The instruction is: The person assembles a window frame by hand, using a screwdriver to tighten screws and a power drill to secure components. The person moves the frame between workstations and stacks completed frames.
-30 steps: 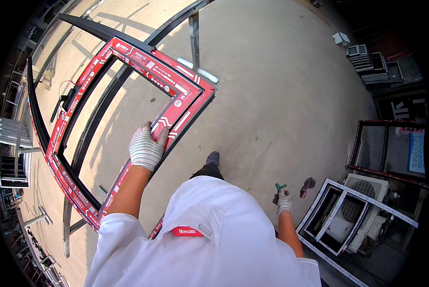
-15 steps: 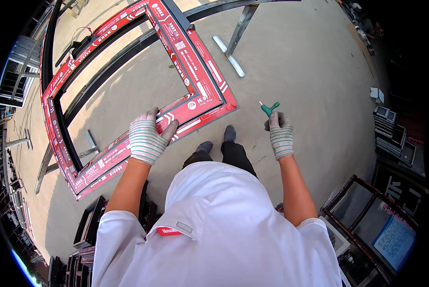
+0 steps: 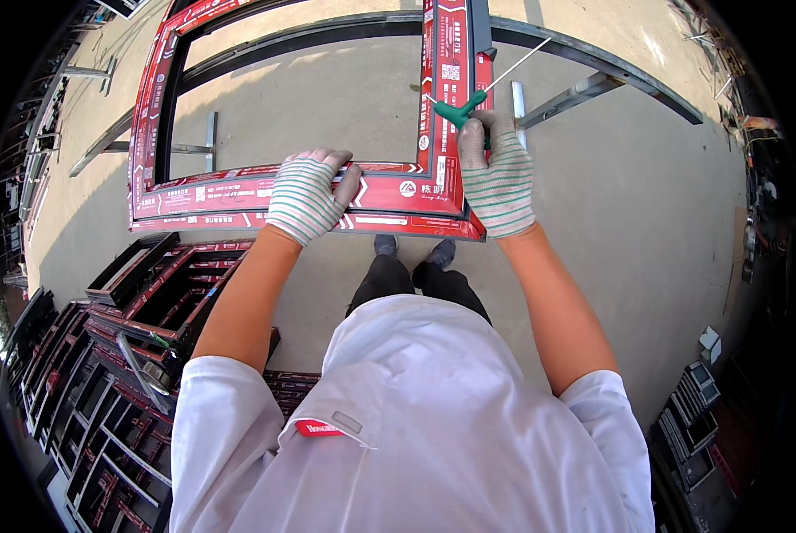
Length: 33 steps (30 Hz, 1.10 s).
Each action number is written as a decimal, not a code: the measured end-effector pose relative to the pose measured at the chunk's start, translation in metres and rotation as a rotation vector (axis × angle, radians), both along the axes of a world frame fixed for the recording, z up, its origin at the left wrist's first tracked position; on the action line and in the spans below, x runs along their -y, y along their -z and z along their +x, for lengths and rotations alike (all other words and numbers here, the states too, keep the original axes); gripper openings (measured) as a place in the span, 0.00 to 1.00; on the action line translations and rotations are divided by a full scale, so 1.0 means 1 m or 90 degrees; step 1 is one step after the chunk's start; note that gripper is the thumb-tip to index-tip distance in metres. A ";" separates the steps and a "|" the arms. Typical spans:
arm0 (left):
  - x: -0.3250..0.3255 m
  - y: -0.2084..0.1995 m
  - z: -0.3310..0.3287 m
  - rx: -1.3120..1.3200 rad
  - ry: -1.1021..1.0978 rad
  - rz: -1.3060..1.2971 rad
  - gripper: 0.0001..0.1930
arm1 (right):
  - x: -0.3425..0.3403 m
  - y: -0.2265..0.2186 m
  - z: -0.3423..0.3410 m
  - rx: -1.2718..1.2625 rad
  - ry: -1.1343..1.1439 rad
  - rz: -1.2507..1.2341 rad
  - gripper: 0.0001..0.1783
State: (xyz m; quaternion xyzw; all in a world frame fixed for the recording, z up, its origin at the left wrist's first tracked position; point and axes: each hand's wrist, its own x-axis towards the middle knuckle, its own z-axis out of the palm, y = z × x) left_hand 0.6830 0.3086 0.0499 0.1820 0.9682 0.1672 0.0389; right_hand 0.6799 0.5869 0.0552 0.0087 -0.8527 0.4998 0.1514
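A window frame [image 3: 407, 201] with black profiles under red printed film lies in front of me, an opening in its middle. My left hand [image 3: 311, 197], in a striped glove, is closed over its near rail, fingers over the inner edge and thumb on top. In my gloved right hand [image 3: 497, 178] is a green T-handle hex key [image 3: 458, 113], gripped by its handle. A long thin shaft points up to the right, and a short tip sticks out to the left. That hand is over the frame's near right corner; whether it touches the film is hidden.
Curved dark metal beams [image 3: 593, 59] run behind and under the frame, on legs that reach the concrete floor [image 3: 611, 213]. Stacked window frames [image 3: 162, 289] fill the lower left. More frames [image 3: 689, 413] lean at the lower right. My shoes [image 3: 440, 253] are just below the near rail.
My view has turned left, so the frame sits squarer in front of me. The right hand has brought the hex key from open floor to the frame's right corner. My left hand stays on the rail.
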 end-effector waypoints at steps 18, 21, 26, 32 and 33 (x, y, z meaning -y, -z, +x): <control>0.149 0.001 -0.007 -0.042 -0.145 0.013 0.15 | 0.020 0.042 -0.065 -0.113 -0.215 0.323 0.10; 0.216 0.005 -0.010 -0.115 -0.192 0.001 0.13 | 0.016 0.047 -0.067 -0.096 -0.224 0.322 0.11; 0.295 0.012 -0.013 -0.144 -0.249 -0.022 0.12 | 0.019 0.045 -0.065 -0.078 -0.217 0.313 0.12; 0.319 0.009 -0.025 -0.105 -0.306 -0.053 0.13 | 0.011 0.056 -0.071 -0.031 -0.199 0.256 0.14; 0.317 0.007 -0.027 -0.088 -0.307 -0.061 0.13 | 0.010 0.057 -0.072 -0.035 -0.197 0.256 0.13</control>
